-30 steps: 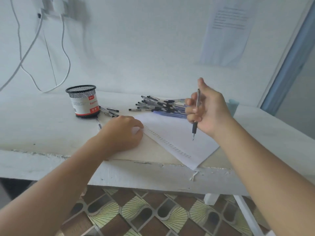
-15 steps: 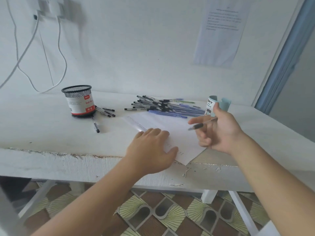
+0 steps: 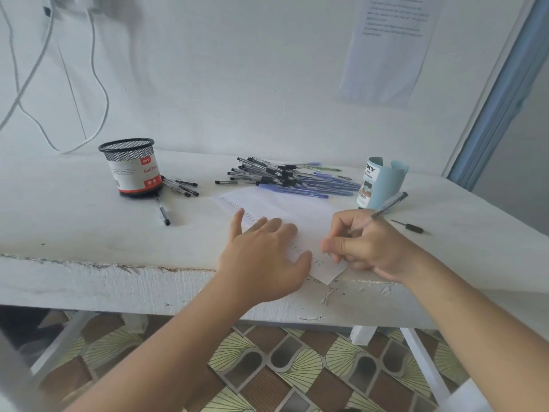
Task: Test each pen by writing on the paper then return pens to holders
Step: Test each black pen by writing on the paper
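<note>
My right hand grips a clear pen in a writing hold, its tip hidden behind my fingers over the white paper. My left hand lies flat with spread fingers on the paper's near left part. A pile of several black and blue pens lies behind the paper. A black mesh holder with a red and white label stands at the left. A light blue holder stands at the right.
A few loose pens lie beside the mesh holder, and one pen lies in front of it. A pen cap lies right of my right hand. The white table's chipped front edge runs across. Cables hang on the left wall.
My right hand came down from mid-air onto the paper and turned the pen into a writing hold. My left hand slid right across the paper and flattened on it.
</note>
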Demonstrator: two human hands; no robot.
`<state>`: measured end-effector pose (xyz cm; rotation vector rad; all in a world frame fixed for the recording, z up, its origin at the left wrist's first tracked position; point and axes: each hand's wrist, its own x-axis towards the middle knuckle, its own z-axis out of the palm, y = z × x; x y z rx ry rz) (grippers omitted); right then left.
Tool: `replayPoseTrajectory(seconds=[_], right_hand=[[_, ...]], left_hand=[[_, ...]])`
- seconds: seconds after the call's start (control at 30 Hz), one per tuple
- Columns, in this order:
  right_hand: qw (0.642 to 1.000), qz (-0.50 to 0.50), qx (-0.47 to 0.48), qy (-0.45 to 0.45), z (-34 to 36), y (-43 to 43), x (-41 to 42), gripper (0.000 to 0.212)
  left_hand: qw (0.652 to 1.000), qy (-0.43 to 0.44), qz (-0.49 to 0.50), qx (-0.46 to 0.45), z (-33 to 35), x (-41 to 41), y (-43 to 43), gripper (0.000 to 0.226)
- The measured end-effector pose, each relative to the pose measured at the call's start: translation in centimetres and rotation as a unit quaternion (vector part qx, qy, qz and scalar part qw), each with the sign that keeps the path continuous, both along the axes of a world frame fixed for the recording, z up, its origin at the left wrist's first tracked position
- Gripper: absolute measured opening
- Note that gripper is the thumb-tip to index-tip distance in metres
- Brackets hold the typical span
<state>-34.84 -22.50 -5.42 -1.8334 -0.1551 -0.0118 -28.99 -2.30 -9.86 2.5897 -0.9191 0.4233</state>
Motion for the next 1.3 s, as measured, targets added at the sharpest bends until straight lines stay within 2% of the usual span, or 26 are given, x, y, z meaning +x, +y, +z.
replayPoseTrajectory(seconds=[0.1,0.13,1.3], right_hand=[[0.984,-0.034,-0.147,-0.092,-0.8,0.9,0.2,0.038],[0.98,-0.037,-0.167,-0.1,-0.9,1.1,0.2,0.038],[0.974,-0.035,-0.198,-0.102,-1.2,0.8,0.7,0.041]], left_hand=[[1.0,-0.007,0.001,-0.002,0.0,0.0,0.0,0.056],[1.0,-0.008,0.0,-0.002,-0.1,0.0,0.0,0.057],[1.0,-0.013,0.004,0.019,0.0,0.0,0.0,0.06]])
